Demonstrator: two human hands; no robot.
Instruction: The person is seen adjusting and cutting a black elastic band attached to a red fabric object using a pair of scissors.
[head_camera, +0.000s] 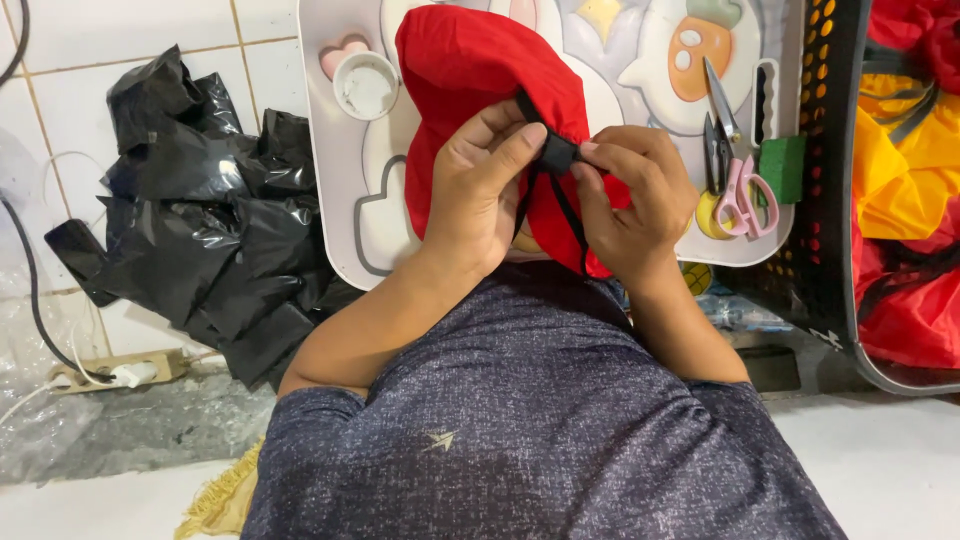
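Fingers of the left hand (478, 190) pinch a small black toggle (558, 152) from its left; the right hand (632, 200) pinches it from the right, about equally close. Its black cord (570, 215) hangs toward the tray's (335, 180) near edge, seemingly threaded through the red cloth (470, 75).

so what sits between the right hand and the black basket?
In the head view, pink-handled scissors, grey snips, a yellow tape roll and a green block lie on the tray between the right hand and basket.

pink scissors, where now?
Head view, right side: the pink scissors lie on the white tray, beside a green block, right of the right hand.
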